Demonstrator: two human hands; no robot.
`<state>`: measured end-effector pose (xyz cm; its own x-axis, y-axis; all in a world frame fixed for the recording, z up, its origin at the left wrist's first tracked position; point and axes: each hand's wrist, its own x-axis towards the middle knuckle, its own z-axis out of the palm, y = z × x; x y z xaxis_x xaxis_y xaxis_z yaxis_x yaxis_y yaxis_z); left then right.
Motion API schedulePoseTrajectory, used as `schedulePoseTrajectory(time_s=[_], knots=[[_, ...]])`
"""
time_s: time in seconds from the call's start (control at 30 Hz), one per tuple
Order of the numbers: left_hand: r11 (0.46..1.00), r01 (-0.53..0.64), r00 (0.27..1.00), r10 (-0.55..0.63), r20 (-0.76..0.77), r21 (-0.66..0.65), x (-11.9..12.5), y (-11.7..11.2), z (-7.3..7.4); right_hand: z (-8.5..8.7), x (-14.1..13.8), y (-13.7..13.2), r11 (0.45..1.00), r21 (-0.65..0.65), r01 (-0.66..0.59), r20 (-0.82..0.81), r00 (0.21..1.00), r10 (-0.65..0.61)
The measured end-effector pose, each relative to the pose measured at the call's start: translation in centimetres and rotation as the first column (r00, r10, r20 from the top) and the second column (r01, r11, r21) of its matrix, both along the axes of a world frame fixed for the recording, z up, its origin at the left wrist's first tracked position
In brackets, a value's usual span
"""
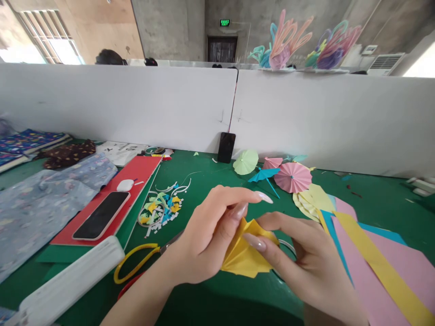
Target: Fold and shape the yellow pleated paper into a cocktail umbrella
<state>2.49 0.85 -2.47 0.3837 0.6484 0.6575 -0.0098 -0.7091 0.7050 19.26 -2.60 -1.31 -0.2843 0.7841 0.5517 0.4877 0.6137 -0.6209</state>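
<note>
A yellow pleated paper piece [245, 258] is held above the table between my hands, its folds fanning out to a jagged lower edge. My right hand [304, 258] pinches it with the thumb in front and fingers behind. On the other side my left hand [204, 235] grips its edge near the thumb, with the index finger stretched out over the top. The fingers behind the paper are hidden. Scissors with a yellow handle [136, 262] lie partly under my left forearm. Behind the right hand shows part of a pale ring [288, 246].
Paper umbrellas in green [246, 162], blue [263, 174] and pink [292, 177] stand beyond my hands. Colored paper sheets [390, 258] lie right. Paper scraps [162, 208], a phone [102, 215] on a red board [142, 172] and a white case [71, 283] lie left. A white partition [118, 104] closes the back.
</note>
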Motion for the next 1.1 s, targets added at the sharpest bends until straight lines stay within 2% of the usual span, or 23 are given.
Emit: schedulePoseTrajectory(time_s=[0.17, 0.37, 0.53, 0.73, 0.83, 0.9, 1.0, 1.1], knots=[[0.999, 0.023, 0.997, -0.019, -0.075, 0.047, -0.1, -0.2, 0.1, -0.3, -0.1, -0.1, 0.999, 0.0, -0.037, -0.047, 0.998, 0.037], [0.997, 0.046, 0.996, -0.04, -0.083, 0.067, -0.1, -0.3, 0.1, -0.4, -0.1, -0.1, 0.997, -0.007, -0.081, -0.111, 0.991, 0.08], [0.996, 0.042, 0.993, -0.034, -0.109, 0.078, -0.2, -0.4, 0.2, -0.6, 0.1, 0.0, 0.996, -0.026, -0.08, -0.094, 0.993, 0.077], [0.977, 0.108, 0.986, -0.082, -0.143, 0.182, 0.2, -0.8, 0.5, 0.1, -0.1, -0.4, 0.988, -0.043, -0.145, -0.083, 0.986, 0.142], [0.976, 0.113, 0.985, -0.086, -0.149, 0.184, 0.4, -1.4, 0.5, 0.4, -0.2, -0.9, 0.982, -0.072, -0.174, -0.11, 0.98, 0.165], [0.987, 0.088, 0.989, -0.07, -0.131, 0.134, 0.3, -1.8, 0.2, 0.4, -0.1, -1.2, 0.973, -0.127, -0.191, -0.122, 0.977, 0.176], [0.998, 0.018, 1.0, -0.018, -0.001, -0.067, 0.1, -2.2, -0.5, 0.1, 0.1, -2.0, 0.941, -0.255, -0.224, -0.114, 0.973, 0.201], [0.949, 0.051, 0.973, 0.022, 0.228, -0.31, -0.3, -2.9, -1.4, -0.8, -0.1, -3.4, 0.92, -0.329, -0.211, -0.162, 0.973, 0.165]])
